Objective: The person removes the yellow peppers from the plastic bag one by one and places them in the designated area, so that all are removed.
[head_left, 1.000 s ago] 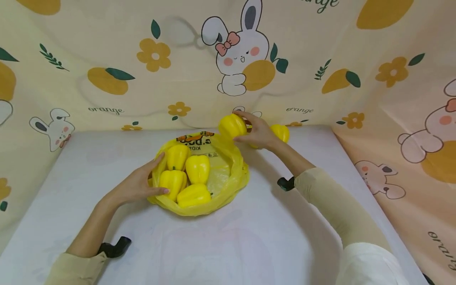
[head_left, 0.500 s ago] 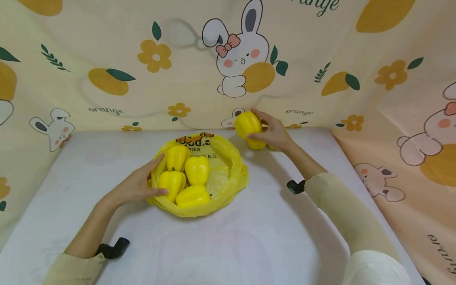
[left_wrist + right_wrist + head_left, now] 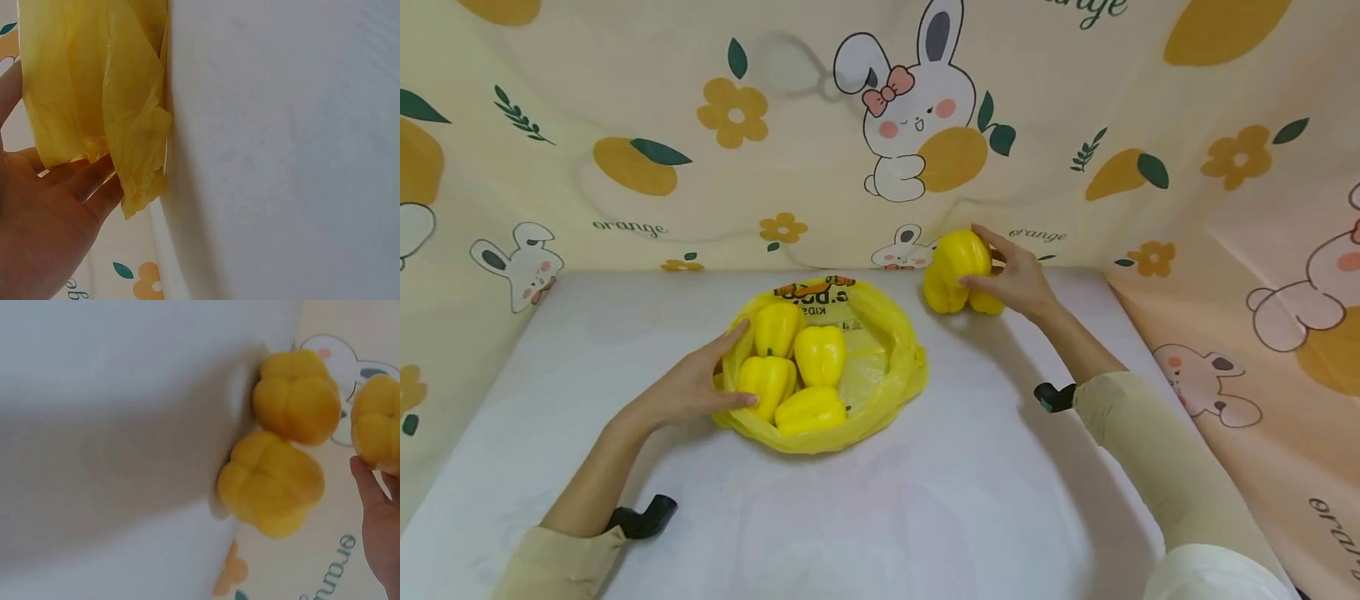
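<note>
A yellow plastic bag (image 3: 898, 379) sits open on the table with several yellow bell peppers (image 3: 820, 357) inside, toward its left. My left hand (image 3: 688, 387) grips the bag's left side, thumb at the near rim; in the left wrist view, yellow plastic (image 3: 75, 81) hides part of its fingers. At the back right, my right hand (image 3: 1018, 279) holds a bell pepper (image 3: 964, 254) between thumb and fingers. The right wrist view has this held pepper (image 3: 378, 422) raised off the table, apart from two bell peppers (image 3: 297, 394) on the table beside each other.
The white table (image 3: 865, 525) meets a patterned cloth (image 3: 700, 183) that hangs at the back and along the sides. Black camera mounts (image 3: 647, 518) are on both wrists.
My right hand has carried the held bell pepper rightward, from the bag's right rim to the two peppers at the back right. The left hand and bag have stayed put.
</note>
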